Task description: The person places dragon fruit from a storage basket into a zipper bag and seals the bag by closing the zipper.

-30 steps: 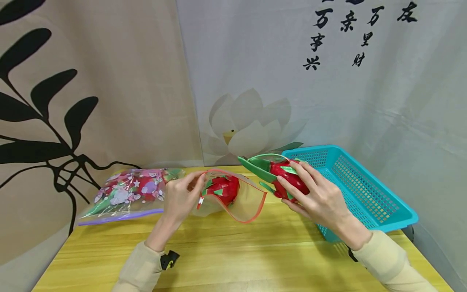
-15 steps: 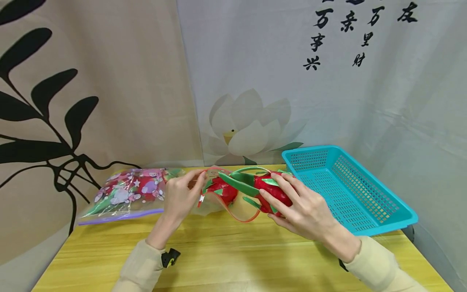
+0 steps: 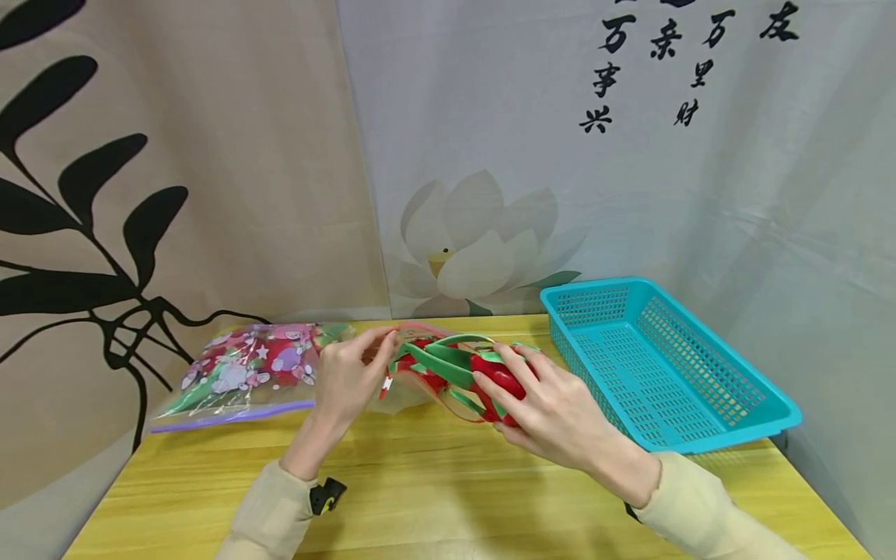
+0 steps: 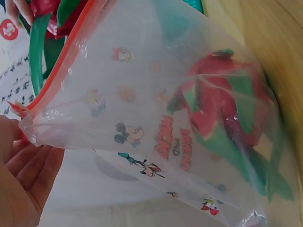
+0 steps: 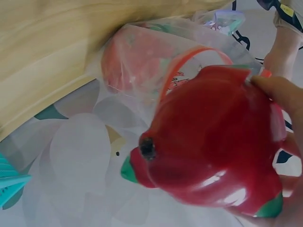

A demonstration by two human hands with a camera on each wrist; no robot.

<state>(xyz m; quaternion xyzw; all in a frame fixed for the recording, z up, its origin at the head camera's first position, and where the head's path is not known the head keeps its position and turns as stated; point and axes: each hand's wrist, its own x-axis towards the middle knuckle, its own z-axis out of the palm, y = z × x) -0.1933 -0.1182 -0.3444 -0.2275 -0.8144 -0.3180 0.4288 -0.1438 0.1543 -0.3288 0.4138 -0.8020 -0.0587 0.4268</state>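
Note:
My right hand (image 3: 556, 408) grips an artificial dragon fruit (image 5: 208, 142), glossy red with long green leaf tips that point left. Those tips overlap the mouth of a clear zip bag (image 4: 137, 90) with an orange-red rim and cartoon prints. At the rim's left corner, by the white slider, my left hand (image 3: 348, 377) pinches the bag and keeps its mouth spread. A second dragon fruit (image 4: 213, 104) lies inside the bag, toward the bottom. In the head view the held fruit partly hides it.
A filled zip bag (image 3: 262, 373) with a purple seal and pink prints lies at the back left. On the right stands a turquoise perforated basket (image 3: 700, 373). A printed curtain (image 3: 462, 155) hangs behind the wooden table (image 3: 448, 498).
My right hand has carried the dragon fruit leftward, away from the basket, until its leaf tips overlap the bag's mouth. The left hand has stayed in place on the rim.

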